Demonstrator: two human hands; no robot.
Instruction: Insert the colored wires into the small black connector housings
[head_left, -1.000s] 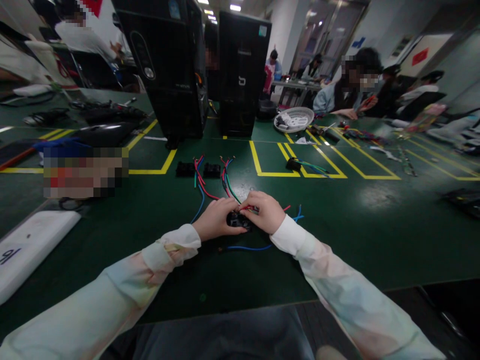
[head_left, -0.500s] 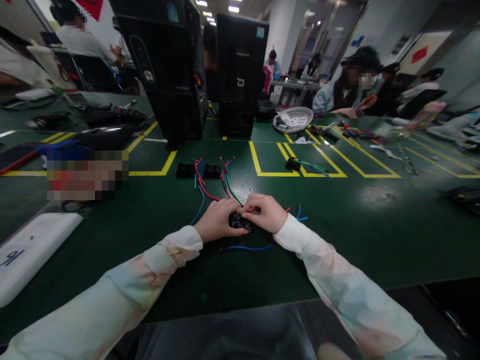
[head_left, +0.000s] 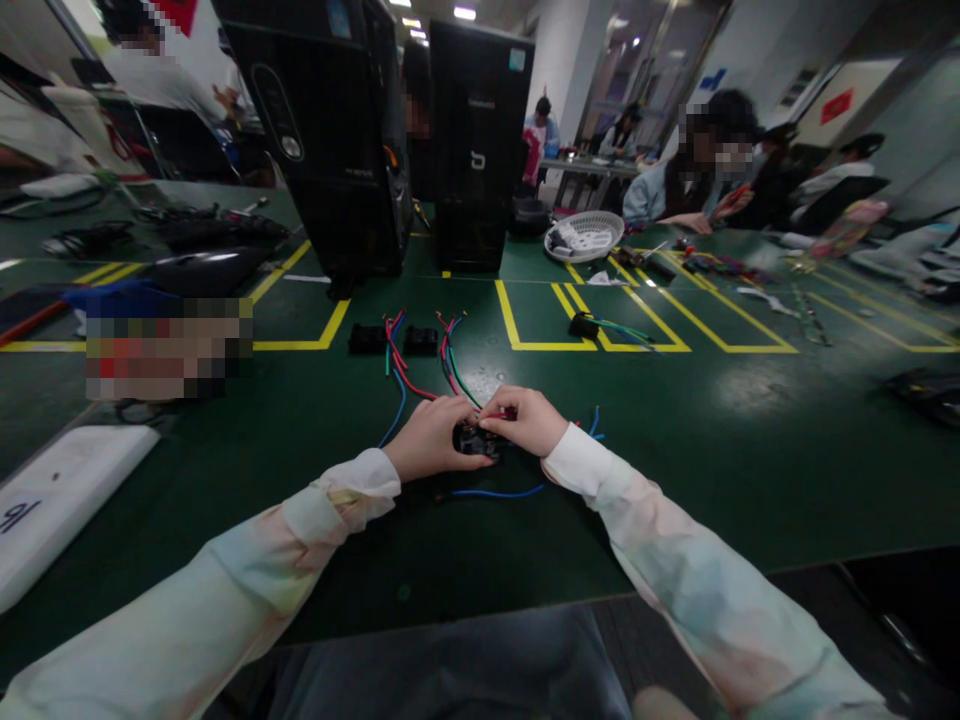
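My left hand grips a small black plastic socket just above the green table, its thumb below and its fingers curled over the top. My right hand is closed in a pinch at the socket's upper side, where a bit of red wire shows under the fingers. The fingertips cover the spot where wire and socket meet. Closer to me lies a loose blue wire. Blue wire ends stick out beyond my right wrist.
Two black blocks with red, green and blue wires lie ahead. Farther off stand black computer towers and a white basket. A wired black socket sits right, a white case left. People sit around.
My right fingers have shifted slightly at the socket, and more red shows beneath them. The socket stays in my left hand. The whole view has shifted a little.
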